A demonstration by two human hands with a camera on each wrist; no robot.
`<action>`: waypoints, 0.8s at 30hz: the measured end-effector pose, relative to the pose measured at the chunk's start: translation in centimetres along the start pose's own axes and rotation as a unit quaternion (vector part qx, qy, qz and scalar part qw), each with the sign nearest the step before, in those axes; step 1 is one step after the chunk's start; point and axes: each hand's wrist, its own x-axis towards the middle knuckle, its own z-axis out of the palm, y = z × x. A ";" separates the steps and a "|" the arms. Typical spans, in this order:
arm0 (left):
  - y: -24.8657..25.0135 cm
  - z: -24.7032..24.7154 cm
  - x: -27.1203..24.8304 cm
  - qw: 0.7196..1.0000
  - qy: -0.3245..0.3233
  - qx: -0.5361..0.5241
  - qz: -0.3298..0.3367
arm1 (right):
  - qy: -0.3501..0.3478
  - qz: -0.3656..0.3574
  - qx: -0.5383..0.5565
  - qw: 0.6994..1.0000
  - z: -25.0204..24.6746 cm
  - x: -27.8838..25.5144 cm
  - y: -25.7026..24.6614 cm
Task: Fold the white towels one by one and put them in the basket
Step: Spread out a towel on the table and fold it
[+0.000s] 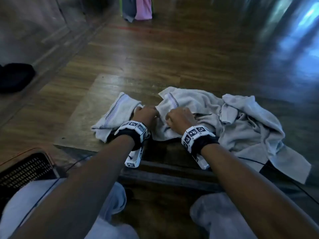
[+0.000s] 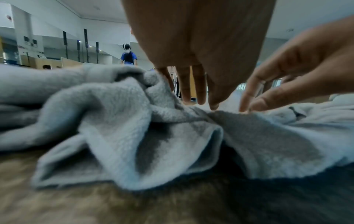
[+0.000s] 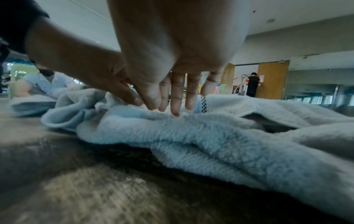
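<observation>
A crumpled white towel (image 1: 163, 133) (image 2: 172, 136) (image 3: 191, 133) with a checkered stripe lies in the middle of a low wooden table (image 1: 103, 87). My left hand (image 1: 155, 112) (image 2: 201, 103) points down at the towel's near-left fold, its fairly straight fingertips just touching the cloth. My right hand (image 1: 170, 117) (image 3: 172, 109) is close beside it, with fingertips pressing into the towel near the stripe. Neither wrist view shows cloth wrapped by fingers. A dark mesh basket (image 1: 25, 168) stands on the floor at my lower left.
A loosely folded white towel (image 1: 117, 112) lies just left of my hands. More rumpled towels (image 1: 245, 133) are heaped on the right and hang over the table's front edge. A black object (image 1: 15, 76) lies on the floor far left. Clothes (image 1: 143, 9) hang far ahead.
</observation>
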 end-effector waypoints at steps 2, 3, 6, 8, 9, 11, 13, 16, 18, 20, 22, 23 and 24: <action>-0.1 0.3 1.0 1.000 -0.011 0.016 0.008 | -0.009 0.010 0.010 1.000 0.7 1.0 0.0; -0.1 0.5 1.3 1.000 -0.017 0.021 0.010 | -0.016 0.021 0.017 1.000 1.1 1.1 -0.1; -0.5 1.4 2.1 1.000 -0.017 0.015 0.017 | -0.022 0.050 0.027 0.998 2.0 1.4 -0.1; -0.9 2.0 2.3 1.000 -0.003 0.021 0.023 | -0.015 0.056 0.027 0.998 2.4 1.6 0.0; -1.0 2.2 2.4 0.999 -0.003 0.024 0.024 | -0.019 0.055 0.025 0.998 2.3 1.6 0.0; -1.2 2.3 2.4 0.999 -0.001 0.015 0.028 | -0.024 0.049 0.026 0.998 2.0 1.6 0.0; -1.4 2.1 2.3 0.999 0.007 0.009 0.038 | -0.008 0.046 0.042 0.998 1.5 1.3 0.3; -1.2 1.4 1.5 0.998 0.052 0.000 0.047 | 0.038 0.043 0.060 0.997 -0.1 0.2 0.9; -0.6 0.8 1.0 0.995 0.086 -0.004 0.052 | 0.054 0.033 0.060 0.996 -1.6 -0.6 1.3; 0.3 -0.3 0.5 0.991 0.116 0.000 0.062 | 0.078 0.030 0.074 0.994 -3.4 -1.5 2.0; 1.4 -1.9 -0.3 0.987 0.139 0.009 0.079 | 0.100 0.025 0.086 0.991 -5.5 -2.5 2.7; 2.0 -3.0 -0.6 0.984 0.152 0.013 0.087 | 0.111 0.023 0.086 0.990 -6.9 -3.0 3.0; 2.5 -3.7 -0.8 0.982 0.164 0.014 0.093 | 0.120 0.021 0.084 0.989 -7.9 -3.4 3.4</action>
